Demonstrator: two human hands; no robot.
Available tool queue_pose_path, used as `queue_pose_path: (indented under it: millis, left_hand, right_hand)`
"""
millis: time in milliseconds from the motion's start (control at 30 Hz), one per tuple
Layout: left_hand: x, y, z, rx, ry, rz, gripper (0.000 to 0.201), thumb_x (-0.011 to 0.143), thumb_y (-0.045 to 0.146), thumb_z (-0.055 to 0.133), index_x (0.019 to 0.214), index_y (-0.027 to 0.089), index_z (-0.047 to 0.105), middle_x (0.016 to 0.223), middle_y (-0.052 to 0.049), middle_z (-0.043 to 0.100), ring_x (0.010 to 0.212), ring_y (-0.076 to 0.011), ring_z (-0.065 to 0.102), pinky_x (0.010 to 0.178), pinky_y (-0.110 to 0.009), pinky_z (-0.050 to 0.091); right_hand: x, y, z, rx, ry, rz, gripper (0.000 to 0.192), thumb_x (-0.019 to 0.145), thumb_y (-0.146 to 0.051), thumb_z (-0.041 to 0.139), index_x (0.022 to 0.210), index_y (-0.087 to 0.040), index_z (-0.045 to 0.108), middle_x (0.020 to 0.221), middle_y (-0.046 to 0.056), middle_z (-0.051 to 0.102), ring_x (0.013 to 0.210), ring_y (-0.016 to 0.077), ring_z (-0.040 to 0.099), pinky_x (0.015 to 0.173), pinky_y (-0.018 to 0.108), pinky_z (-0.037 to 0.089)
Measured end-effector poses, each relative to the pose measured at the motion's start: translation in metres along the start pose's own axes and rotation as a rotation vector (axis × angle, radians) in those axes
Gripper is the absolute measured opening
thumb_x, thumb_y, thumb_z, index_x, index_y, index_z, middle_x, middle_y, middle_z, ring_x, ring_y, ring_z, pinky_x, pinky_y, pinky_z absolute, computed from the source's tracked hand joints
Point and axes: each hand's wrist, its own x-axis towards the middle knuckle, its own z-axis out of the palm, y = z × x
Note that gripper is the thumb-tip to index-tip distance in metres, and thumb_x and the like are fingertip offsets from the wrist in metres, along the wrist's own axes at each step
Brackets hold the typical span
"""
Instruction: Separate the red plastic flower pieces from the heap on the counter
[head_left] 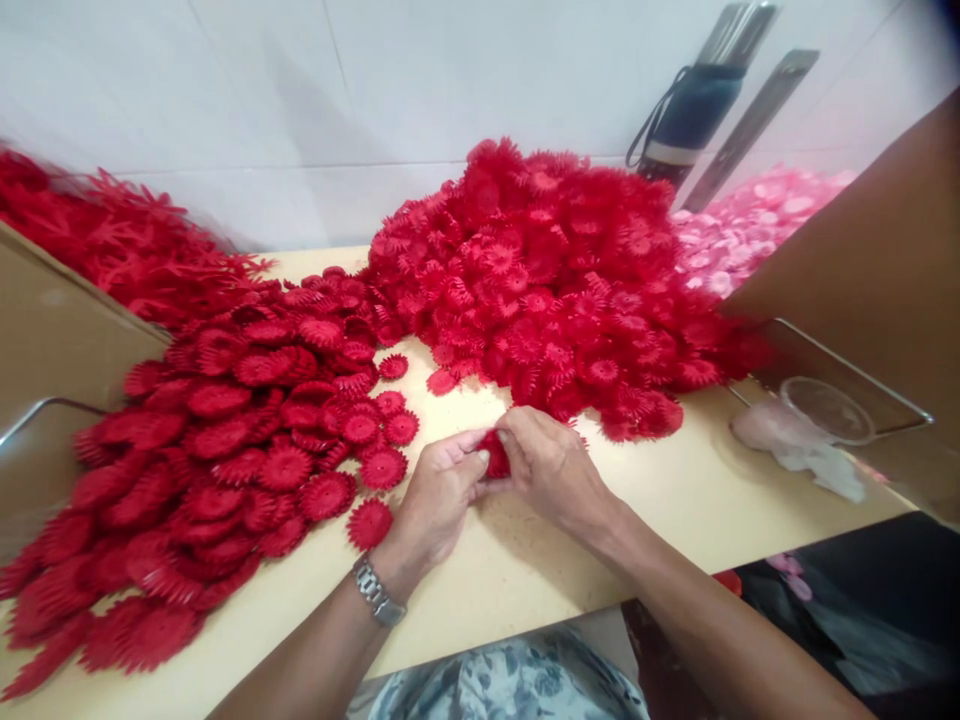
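Observation:
Between my two hands is a small red fabric flower piece (496, 458), held just above the pale tabletop. My left hand (442, 490) grips it with thumb and fingers; a metal watch (377, 592) is on that wrist. From the other side my right hand (551, 470) pinches the same piece, its fingertips partly hiding it. To the left lies a heap of round, dark red discs with toothed edges (217, 440). Beyond my hands rises a bigger pile of brighter red, fringed flower pieces (540, 260).
Cardboard panels (67, 290) flank the table (442, 630). Red star-shaped petals (142, 240) lie back left, pink petals (765, 220) back right. A dark blue flask (694, 110) and a metal ruler (754, 125) stand near the wall. A clear plastic cup (829, 410) sits right.

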Motion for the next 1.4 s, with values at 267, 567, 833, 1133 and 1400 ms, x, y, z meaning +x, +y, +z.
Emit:
queue_pose_path:
  millis: [267,567,833,1133,1400]
  left_hand:
    - [0.004,-0.002,-0.001,-0.030,0.046,0.057,0.028,0.066,0.005,0.049,0.086,0.012,0.067,0.084,-0.004,0.068,0.071,-0.0120,0.061,0.061,-0.020,0.050]
    - [0.003,0.002,0.001,0.050,0.135,0.030,0.017,0.061,0.013,0.065,0.078,0.010,0.064,0.066,-0.004,0.068,0.054,-0.0138,0.060,0.052,-0.023,0.049]
    - [-0.002,0.009,-0.002,-0.018,0.143,-0.046,0.024,0.061,0.020,0.070,0.082,0.011,0.063,0.074,-0.008,0.070,0.063,-0.0202,0.067,0.062,-0.030,0.053]
    - [-0.001,0.009,-0.004,-0.197,0.019,-0.005,0.019,0.072,0.015,0.062,0.090,0.014,0.067,0.091,-0.009,0.070,0.084,-0.0200,0.066,0.075,-0.030,0.053]
    - [-0.004,0.003,-0.002,-0.076,-0.015,0.011,0.019,0.073,0.016,0.061,0.089,0.012,0.069,0.086,-0.009,0.070,0.078,-0.0170,0.064,0.071,-0.026,0.051]
  right_hand:
    - [-0.002,-0.005,-0.002,-0.029,0.057,-0.078,0.014,0.086,-0.015,0.039,0.082,-0.017,0.053,0.076,0.007,0.056,0.072,0.0176,0.052,0.065,0.028,0.041]
    - [0.007,-0.002,-0.003,-0.060,0.250,-0.027,0.018,0.085,-0.013,0.034,0.069,-0.020,0.042,0.060,0.001,0.045,0.052,0.0132,0.041,0.049,0.026,0.032]
    - [0.054,0.069,-0.082,-0.384,0.456,0.175,0.017,0.085,-0.015,0.039,0.076,-0.019,0.052,0.068,0.005,0.052,0.062,0.0164,0.047,0.057,0.028,0.036]
    - [0.028,0.012,-0.051,0.165,-0.023,0.016,0.011,0.079,-0.024,0.055,0.089,-0.021,0.058,0.086,0.005,0.057,0.077,0.0176,0.054,0.066,0.029,0.046]
    - [0.017,0.001,-0.020,0.425,-0.200,0.064,0.010,0.076,-0.015,0.061,0.075,-0.018,0.052,0.073,-0.002,0.047,0.065,0.0107,0.047,0.055,0.022,0.037]
